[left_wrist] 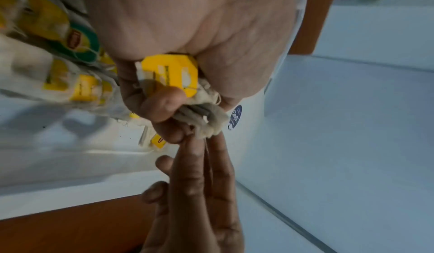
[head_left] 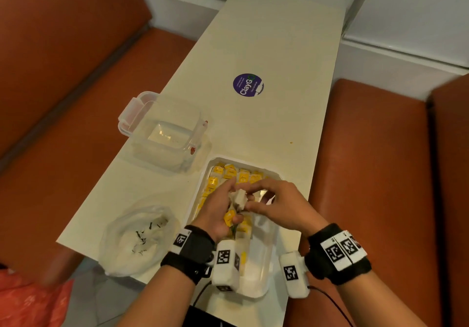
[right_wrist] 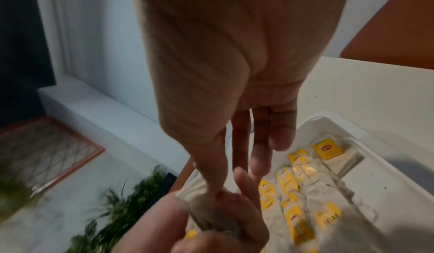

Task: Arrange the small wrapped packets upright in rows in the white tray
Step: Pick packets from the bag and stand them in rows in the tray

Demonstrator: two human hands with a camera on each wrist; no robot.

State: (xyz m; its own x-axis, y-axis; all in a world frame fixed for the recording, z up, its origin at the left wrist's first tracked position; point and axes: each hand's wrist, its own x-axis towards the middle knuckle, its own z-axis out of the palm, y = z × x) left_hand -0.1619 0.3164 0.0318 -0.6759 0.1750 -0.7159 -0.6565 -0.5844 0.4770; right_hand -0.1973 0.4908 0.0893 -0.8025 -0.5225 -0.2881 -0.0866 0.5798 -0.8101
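Observation:
The white tray (head_left: 269, 263) lies at the near end of the table, with rows of yellow-labelled packets (head_left: 229, 172) standing along its far and left sides. My left hand (head_left: 223, 207) hovers over the tray and grips a bunch of packets (left_wrist: 169, 75), their pale ends (head_left: 239, 199) sticking up. My right hand (head_left: 250, 201) meets it from the right, thumb and forefinger pinching one packet at the top of that bunch. In the right wrist view the thumb (right_wrist: 215, 186) touches the held packet above the filled rows (right_wrist: 293, 192). The tray's near half shows bare white.
A clear lidded container (head_left: 165, 133) stands left of the tray's far end. A crumpled plastic bag (head_left: 137, 238) lies at the near left. A purple sticker (head_left: 248, 85) marks the table's middle. Orange benches (head_left: 375, 174) flank the narrow table.

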